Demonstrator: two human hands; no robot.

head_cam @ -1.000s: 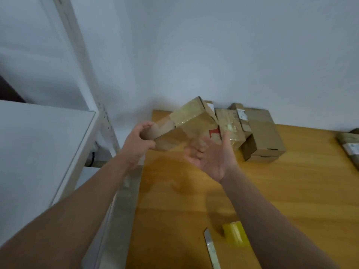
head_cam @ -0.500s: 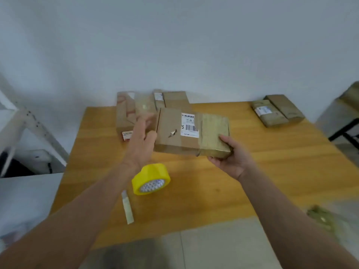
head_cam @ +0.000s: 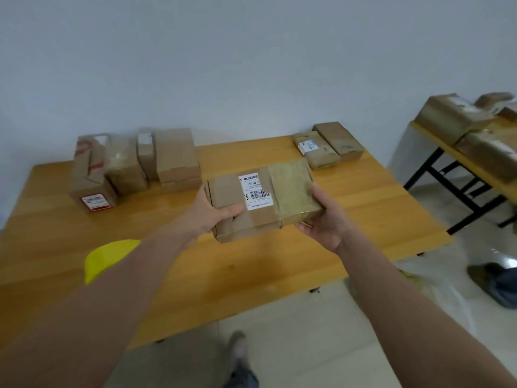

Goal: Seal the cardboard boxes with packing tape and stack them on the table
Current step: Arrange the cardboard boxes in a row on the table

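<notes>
A pale wall [head_cam: 251, 65] backed the wooden table [head_cam: 363, 214]; a second table [head_cam: 503, 191] stood at 3 o'clock. A row of boxes [head_cam: 173, 158] sat at 10 o'clock and two more boxes [head_cam: 327, 148] at 1. The left hand [head_cam: 207, 214] and right hand [head_cam: 324, 217] gripped the ends of a taped, labelled box [head_cam: 260, 197] over the table's middle. The left forearm half hid a yellow tape roll [head_cam: 103, 259] at 8.

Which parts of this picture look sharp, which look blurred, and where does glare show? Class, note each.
Head view: the brown cardboard box with the white barcode label, gripped by the left hand and right hand, is sharpest, its bars distinct; head view: the taped brown boxes at the far right smear; head view: soft light, sheen on the pale floor.
</notes>
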